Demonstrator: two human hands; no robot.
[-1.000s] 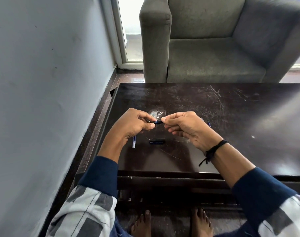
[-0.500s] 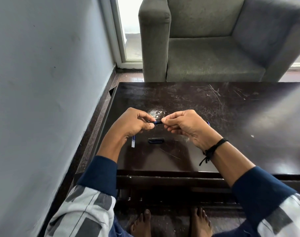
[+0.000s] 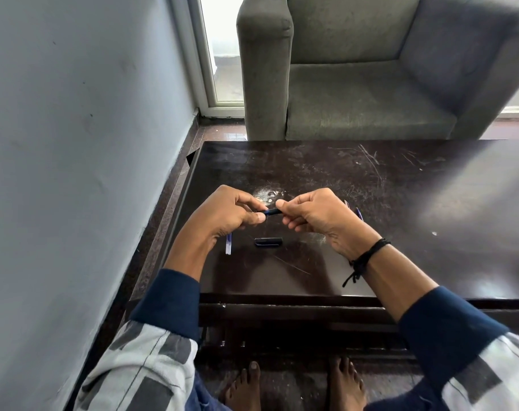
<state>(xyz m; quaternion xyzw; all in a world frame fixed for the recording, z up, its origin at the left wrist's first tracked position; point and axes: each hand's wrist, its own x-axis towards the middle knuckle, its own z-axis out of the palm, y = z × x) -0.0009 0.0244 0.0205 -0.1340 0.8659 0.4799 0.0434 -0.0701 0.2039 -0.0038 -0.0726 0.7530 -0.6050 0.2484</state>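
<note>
Right, we have both hands over the dark table [image 3: 400, 262], and between them sits a short blue pen piece [image 3: 272, 211]. Our left hand [image 3: 222, 215] pinches one end with thumb and forefinger, our right hand [image 3: 317, 215] pinches the other, so the piece hangs just above the tabletop, touching nothing but fingertips. Whether it is one part or two being joined, we cannot tell; the fingers cover most of it.

Now the danger. That hold is all fingertip on a slick little tube, so a hard tug or twist could let it shoot loose, and it might bounce toward the near edge and drop to the floor by our feet. Bend it sideways and it may well crack.

Let's count. One blue piece in the hands. One dark cap [image 3: 268, 242] lying flat on the table, just nearer us. Two thin clear refills [image 3: 228, 244], side by side near the left wrist. Two slim sticks [image 3: 358, 214] peeking out past the right hand.
</note>
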